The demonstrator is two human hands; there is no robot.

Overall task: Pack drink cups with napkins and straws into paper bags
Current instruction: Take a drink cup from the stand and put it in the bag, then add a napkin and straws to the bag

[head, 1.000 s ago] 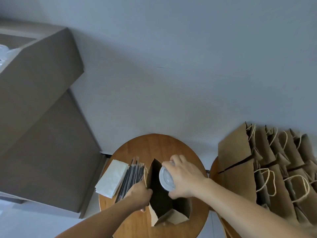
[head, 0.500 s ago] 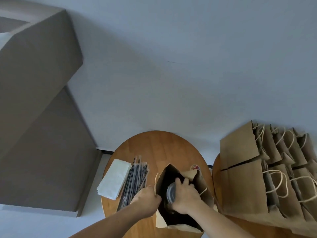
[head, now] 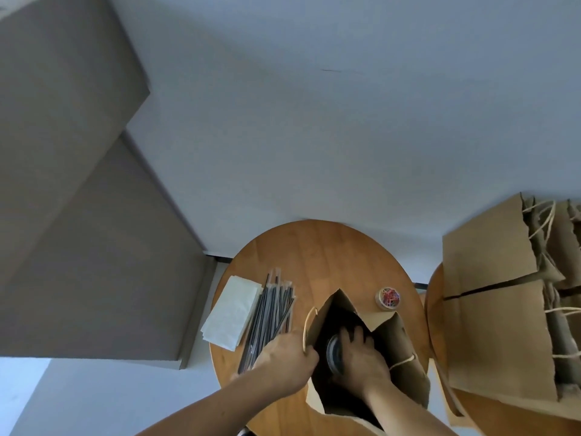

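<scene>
At the lower left of the round worktop (head: 314,253) a stack of napkins (head: 232,313) is laid flat, with a bundle of wrapped straws (head: 272,319) just beside it. The near ends of the straws are overlapped by the left hand (head: 286,357), whose fingers are curled over the left rim of the open paper bag (head: 396,344). If that wrist is swung outward, the straws could be swept off the worktop's edge.

In the lower middle of the frame the drink cup (head: 334,357) is seen deep inside the bag, its lidded top tipped toward the left wall. It is gripped by the right hand (head: 361,363), with the fingers spread round it. Whether the cup's base is seated on the bag's floor cannot be told. Were it let go while tilted, it would likely topple, and the lid might leak. A hurried withdrawal could also catch the rim and tear the paper or drag the bag over.

A small tub of coloured clips (head: 389,298) is set just beyond the bag and could be knocked. At the right, spare bags (head: 490,278) are stacked well apart.
</scene>
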